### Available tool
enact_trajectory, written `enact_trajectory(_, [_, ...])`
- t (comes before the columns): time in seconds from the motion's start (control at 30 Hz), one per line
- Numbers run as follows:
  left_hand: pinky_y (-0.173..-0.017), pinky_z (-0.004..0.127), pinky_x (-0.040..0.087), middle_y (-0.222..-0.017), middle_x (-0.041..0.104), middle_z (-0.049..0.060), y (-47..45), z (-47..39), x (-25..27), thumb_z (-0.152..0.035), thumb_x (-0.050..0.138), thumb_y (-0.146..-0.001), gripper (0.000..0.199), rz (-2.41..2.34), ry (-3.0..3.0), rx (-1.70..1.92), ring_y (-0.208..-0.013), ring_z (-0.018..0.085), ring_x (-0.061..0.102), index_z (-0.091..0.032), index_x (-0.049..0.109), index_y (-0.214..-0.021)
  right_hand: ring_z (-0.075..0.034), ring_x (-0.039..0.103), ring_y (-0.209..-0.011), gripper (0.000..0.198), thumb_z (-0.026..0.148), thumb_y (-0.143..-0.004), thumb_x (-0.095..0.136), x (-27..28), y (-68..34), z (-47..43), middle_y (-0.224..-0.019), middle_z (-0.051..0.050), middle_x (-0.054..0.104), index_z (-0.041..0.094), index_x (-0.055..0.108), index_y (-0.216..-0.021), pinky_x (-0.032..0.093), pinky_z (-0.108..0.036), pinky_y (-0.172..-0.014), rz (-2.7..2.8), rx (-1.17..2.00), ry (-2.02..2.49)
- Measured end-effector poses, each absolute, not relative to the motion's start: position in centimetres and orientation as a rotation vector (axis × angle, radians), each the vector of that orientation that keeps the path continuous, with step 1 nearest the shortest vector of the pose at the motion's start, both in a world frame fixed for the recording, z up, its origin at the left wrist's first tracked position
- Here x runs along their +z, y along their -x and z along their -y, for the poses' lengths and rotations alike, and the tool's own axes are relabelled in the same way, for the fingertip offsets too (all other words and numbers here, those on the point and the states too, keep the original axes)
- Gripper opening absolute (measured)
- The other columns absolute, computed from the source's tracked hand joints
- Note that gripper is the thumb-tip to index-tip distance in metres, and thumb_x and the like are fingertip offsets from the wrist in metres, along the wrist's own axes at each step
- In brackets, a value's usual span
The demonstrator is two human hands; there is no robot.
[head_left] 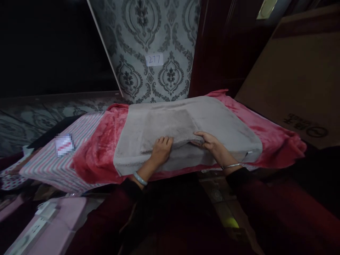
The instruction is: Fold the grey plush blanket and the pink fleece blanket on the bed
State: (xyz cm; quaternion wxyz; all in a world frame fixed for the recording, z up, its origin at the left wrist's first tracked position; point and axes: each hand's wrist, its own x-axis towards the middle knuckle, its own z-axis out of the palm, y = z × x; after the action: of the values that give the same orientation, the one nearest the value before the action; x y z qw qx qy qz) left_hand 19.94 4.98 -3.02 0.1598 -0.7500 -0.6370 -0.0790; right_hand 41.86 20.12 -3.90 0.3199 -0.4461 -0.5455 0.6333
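Dim, shadowy frame, bowed and dark-edged.

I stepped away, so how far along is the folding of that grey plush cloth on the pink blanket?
Done: the grey cloth lies spread on the pink blanket, with one folded layer already on top. In hand: the left hand presses that layer's near edge; the right hand grips its corner. Left: most of the cloth is still spread wide.

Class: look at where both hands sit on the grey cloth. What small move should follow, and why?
Probably draw the folded grey cloth flap further across: the left hand presses its near edge flat, while the right hand pinches its corner, over the larger grey layer on the pink blanket.
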Motion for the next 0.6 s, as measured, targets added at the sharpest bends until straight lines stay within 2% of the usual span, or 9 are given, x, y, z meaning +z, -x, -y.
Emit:
enact_trajectory(0.1, [-0.086, 0.042, 0.048, -0.110, 0.068, 0.014, -19.2, -5.3, -3.7, -0.009, 0.041, -0.098, 0.037, 1.703, 2.188, -0.278, -0.101, 0.028, 0.059, -0.013, 0.063, -0.127, -0.028, 0.074, -0.102, 0.038, 0.032, -0.094, 0.050, -3.7, -41.9, -20.9, -0.104, -0.013, 0.078, 0.015, 0.071, -0.121, 0.061, -0.047, -0.095, 1.491, 1.773, 1.272])
enact_trajectory(0.17, [-0.084, 0.042, 0.049, -0.104, 0.068, 0.013, -18.6, -5.4, -3.9, -0.008, 0.043, -0.096, 0.034, 1.636, 2.193, -0.358, -0.098, 0.027, 0.059, -0.015, 0.064, -0.122, -0.029, 0.075, -0.102, 0.042, 0.033, -0.096, 0.044, -3.2, -41.6, -21.9, -0.103, -0.014, 0.079, 0.012, 0.072, -0.121, 0.060, -0.046, -0.096, 1.549, 1.773, 1.264])
enact_trajectory(0.37, [-0.080, 0.039, 0.051, -0.105, 0.068, 0.011, -17.1, -5.4, -4.6, -0.004, 0.046, -0.094, 0.033, 1.456, 2.155, -0.505, -0.092, 0.024, 0.060, -0.018, 0.064, -0.118, -0.027, 0.075, -0.098, 0.048, 0.035, -0.100, 0.035, -1.4, -38.9, -25.3, -0.096, -0.012, 0.080, 0.017, 0.076, -0.118, 0.059, -0.044, -0.098, 1.704, 1.616, 1.244])
enact_trajectory(0.53, [-0.076, 0.038, 0.053, -0.103, 0.070, 0.011, -16.8, -4.8, -5.8, -0.007, 0.051, -0.094, 0.028, 1.357, 2.139, -0.496, -0.089, 0.023, 0.061, -0.016, 0.065, -0.117, -0.030, 0.075, -0.091, 0.041, 0.039, -0.094, 0.048, -2.2, -37.8, -26.1, -0.094, -0.012, 0.079, 0.018, 0.076, -0.116, 0.062, -0.049, -0.087, 1.697, 1.714, 1.265])
enact_trajectory(0.6, [-0.077, 0.038, 0.053, -0.107, 0.070, 0.012, -16.8, -4.6, -6.0, -0.007, 0.052, -0.093, 0.033, 1.393, 2.139, -0.493, -0.090, 0.024, 0.062, -0.016, 0.064, -0.122, -0.030, 0.075, -0.093, 0.041, 0.039, -0.092, 0.054, -2.8, -37.9, -26.1, -0.101, -0.013, 0.079, 0.018, 0.074, -0.120, 0.063, -0.046, -0.085, 1.711, 1.629, 1.290])
